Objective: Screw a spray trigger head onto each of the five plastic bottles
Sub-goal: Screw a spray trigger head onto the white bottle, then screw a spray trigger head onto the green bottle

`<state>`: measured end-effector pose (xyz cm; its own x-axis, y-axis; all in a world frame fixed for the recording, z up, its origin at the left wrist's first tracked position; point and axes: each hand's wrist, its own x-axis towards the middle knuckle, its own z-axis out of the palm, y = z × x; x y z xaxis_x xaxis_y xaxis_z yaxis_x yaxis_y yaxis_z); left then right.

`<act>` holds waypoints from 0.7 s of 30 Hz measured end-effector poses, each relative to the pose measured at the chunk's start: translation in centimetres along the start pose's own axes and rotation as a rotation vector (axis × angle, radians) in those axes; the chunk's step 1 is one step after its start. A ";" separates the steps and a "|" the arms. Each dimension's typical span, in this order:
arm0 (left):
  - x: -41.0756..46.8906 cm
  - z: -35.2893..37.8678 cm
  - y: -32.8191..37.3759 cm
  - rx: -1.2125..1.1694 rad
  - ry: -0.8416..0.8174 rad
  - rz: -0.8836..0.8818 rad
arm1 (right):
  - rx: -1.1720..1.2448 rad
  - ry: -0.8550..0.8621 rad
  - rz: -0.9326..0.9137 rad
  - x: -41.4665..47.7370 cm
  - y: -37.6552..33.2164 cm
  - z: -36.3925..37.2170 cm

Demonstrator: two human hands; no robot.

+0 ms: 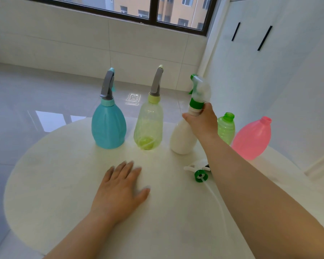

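Several bottles stand in a row on the round white table (64,184). The blue bottle (108,128) and the pale yellow-green bottle (148,126) each carry a grey trigger head. My right hand (201,120) grips the neck of the white bottle (181,137), which carries a white and green trigger head (199,92). To its right stand a small green bottle (225,128) and a pink bottle (252,139), both with bare necks. A loose trigger head with a green collar (200,175) and a long tube lies on the table. My left hand (120,189) rests flat, fingers spread.
The table's far edge runs just behind the bottles, with a glossy tiled floor (45,94) beyond. A white cabinet (279,62) stands close on the right. A window (153,10) is at the back.
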<state>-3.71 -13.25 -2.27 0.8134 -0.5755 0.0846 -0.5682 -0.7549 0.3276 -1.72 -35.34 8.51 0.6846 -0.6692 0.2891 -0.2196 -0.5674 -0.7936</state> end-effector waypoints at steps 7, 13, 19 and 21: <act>0.0 0.0 0.0 -0.017 0.000 0.000 | -0.010 -0.082 0.031 -0.3 0.1 0.0; 0.0 -0.1 0.0 -0.020 0.003 0.005 | 0.137 -0.072 0.091 -2.1 1.2 -2.9; -0.1 -0.2 0.1 -0.016 0.000 0.007 | -0.394 -0.282 0.082 -6.4 3.9 -5.2; -0.2 -0.2 0.2 -0.019 -0.002 0.004 | -0.602 -0.402 0.124 -7.5 4.4 -4.6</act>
<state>-3.91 -13.22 -2.04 0.8109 -0.5790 0.0845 -0.5690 -0.7466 0.3448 -11.01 -35.00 5.27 0.8068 -0.5832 -0.0946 -0.5764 -0.7418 -0.3428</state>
